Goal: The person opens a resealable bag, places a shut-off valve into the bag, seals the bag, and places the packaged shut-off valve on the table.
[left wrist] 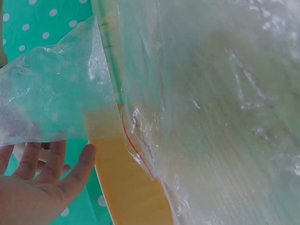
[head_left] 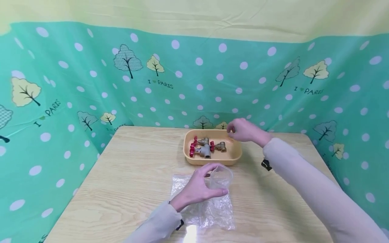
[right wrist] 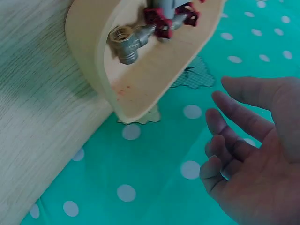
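My left hand (head_left: 202, 187) holds up the mouth of a clear plastic bag (head_left: 221, 177), its thumb and fingers spread apart around the opening. In the left wrist view, the raised film (left wrist: 61, 89) lies against the fingers. More clear plastic (head_left: 209, 212) is flat on the table below, with a red seal line; whether it is the same bag I cannot tell. Over the back right rim of a beige tray (head_left: 234, 153) hovers my right hand (head_left: 244, 130), fingers loosely bent around nothing. Red-handled metal valves (head_left: 223, 146) lie inside the tray, mostly toward its left and middle.
The wooden table (head_left: 130, 175) stretches to both sides of the tray. Behind and beside it hangs a green dotted curtain (head_left: 170, 98) with printed trees, close to the table's back edge.
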`<state>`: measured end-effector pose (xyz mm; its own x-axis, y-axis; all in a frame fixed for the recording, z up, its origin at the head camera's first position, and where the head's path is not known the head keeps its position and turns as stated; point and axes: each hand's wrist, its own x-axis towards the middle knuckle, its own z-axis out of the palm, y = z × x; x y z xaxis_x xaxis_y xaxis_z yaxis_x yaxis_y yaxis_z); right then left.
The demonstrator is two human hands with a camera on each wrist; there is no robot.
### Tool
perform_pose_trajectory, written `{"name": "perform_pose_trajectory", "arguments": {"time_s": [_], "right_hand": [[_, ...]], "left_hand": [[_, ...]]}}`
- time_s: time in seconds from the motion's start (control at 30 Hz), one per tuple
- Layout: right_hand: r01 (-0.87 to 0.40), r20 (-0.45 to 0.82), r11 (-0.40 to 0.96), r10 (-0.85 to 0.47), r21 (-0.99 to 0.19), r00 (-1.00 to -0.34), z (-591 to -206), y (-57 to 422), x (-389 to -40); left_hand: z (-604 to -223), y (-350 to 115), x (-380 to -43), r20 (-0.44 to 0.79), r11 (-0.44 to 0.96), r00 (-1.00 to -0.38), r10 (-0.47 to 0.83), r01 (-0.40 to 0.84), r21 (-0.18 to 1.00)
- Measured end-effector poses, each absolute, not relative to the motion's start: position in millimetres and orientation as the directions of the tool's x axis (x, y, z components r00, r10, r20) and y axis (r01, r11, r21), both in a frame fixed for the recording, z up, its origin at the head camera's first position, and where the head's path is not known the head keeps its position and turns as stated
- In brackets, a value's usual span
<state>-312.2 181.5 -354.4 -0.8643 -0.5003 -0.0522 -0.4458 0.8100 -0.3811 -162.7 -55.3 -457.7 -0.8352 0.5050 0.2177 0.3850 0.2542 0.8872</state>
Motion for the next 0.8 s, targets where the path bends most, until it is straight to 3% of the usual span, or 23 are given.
{"name": "perform_pose_trajectory", "arguments": {"time_s": [0.17,0.43,0.8], "right_hand": [[-0.375,-0.204,0.867,-0.453,-0.329,-0.868,-369,176,-330],[-0.397,-0.238,0.909,-0.417,-0.128,-0.877,-407,161,-338],[-0.399,-0.276,0.911,-0.412,-0.103,-0.868,-425,154,-336]], "left_hand": [[-459,-56,-163,0.218,0.24,-0.825,0.521,0.387,0.89],[-460,-56,-163,0.23,0.247,-0.823,0.52,0.402,0.882],[-460,-55,-162,0.225,0.248,-0.819,0.527,0.402,0.882]]}}
